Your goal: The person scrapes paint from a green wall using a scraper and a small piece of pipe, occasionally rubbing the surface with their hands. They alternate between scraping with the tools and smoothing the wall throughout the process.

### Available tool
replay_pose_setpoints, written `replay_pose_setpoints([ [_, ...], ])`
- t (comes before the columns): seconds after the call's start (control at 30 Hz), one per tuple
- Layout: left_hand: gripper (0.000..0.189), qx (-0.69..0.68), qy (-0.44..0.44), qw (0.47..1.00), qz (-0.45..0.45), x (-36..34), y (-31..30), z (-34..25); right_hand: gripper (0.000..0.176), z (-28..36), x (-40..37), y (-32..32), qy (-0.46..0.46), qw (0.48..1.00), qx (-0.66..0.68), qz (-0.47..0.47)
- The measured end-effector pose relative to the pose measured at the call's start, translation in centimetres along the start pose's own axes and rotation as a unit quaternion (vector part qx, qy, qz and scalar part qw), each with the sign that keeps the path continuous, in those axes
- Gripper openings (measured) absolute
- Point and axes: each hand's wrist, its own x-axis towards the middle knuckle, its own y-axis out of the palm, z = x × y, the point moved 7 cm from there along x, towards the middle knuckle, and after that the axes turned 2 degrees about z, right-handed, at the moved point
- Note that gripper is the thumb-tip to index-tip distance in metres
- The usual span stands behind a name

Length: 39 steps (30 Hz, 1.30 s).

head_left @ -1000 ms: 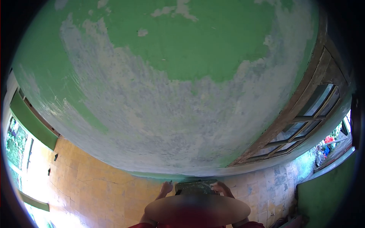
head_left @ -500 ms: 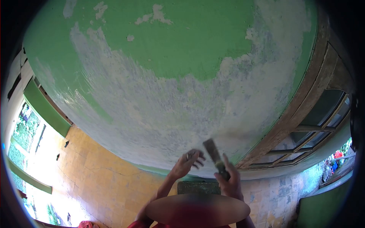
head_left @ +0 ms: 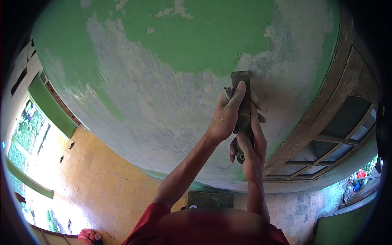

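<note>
A scraper (head_left: 241, 76) with a flat blade and dark handle is held up, blade upward, at the wall (head_left: 163, 110). My right hand (head_left: 255, 152) wraps round its handle. With the thumb lying along the blade, my left hand (head_left: 225, 116) grips the scraper higher up; some of its fingers are hidden behind. A small greyish piece (head_left: 227, 92) sticks out by the left fingers, too small to name. Green paint (head_left: 212, 36) covers the wall's upper part, while bare greyish plaster shows below. The blade tip is close to the ragged paint edge.
A wooden-framed window (head_left: 326, 151) borders the wall on the right. Below are a yellow tiled floor (head_left: 110, 171) and a dark block (head_left: 210, 200) near the wall's foot. A red item (head_left: 86, 236) lies at the lower left.
Both hands have risen up the wall with the scraper. My left hand, apart and loosely spread before, has closed on the scraper's blade end.
</note>
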Motion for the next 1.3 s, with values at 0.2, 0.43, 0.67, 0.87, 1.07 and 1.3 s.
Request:
replay_pose_setpoints([
  [0.2,0.049,-0.007,-0.021,1.0,-0.012,-0.1,0.1,0.3,0.066,0.3,-0.6,0.7,0.01,0.999,-0.03,-0.011],
  [0.43,0.051,-0.005,-0.032,0.999,-0.002,0.3,0.4,-0.5,0.065,1.3,-0.5,1.7,-0.006,0.998,-0.043,-0.046],
  [0.67,0.053,-0.041,-0.047,0.998,-0.019,0.4,0.5,-0.5,0.065,1.1,-0.7,1.5,0.026,0.998,-0.019,-0.058],
  [0.87,0.054,-0.046,-0.073,0.995,-0.045,0.1,0.5,-0.5,0.064,1.2,-0.3,1.6,0.007,0.996,-0.056,-0.069],
  [1.07,0.056,-0.027,-0.092,0.995,-0.032,-0.7,-0.1,0.5,0.064,0.9,-1.0,1.8,0.006,0.995,-0.07,-0.074],
  [1.3,0.056,-0.049,-0.094,0.994,-0.018,-0.4,0.3,-0.1,0.066,0.9,-1.5,2.0,0.034,0.994,-0.064,-0.085],
])
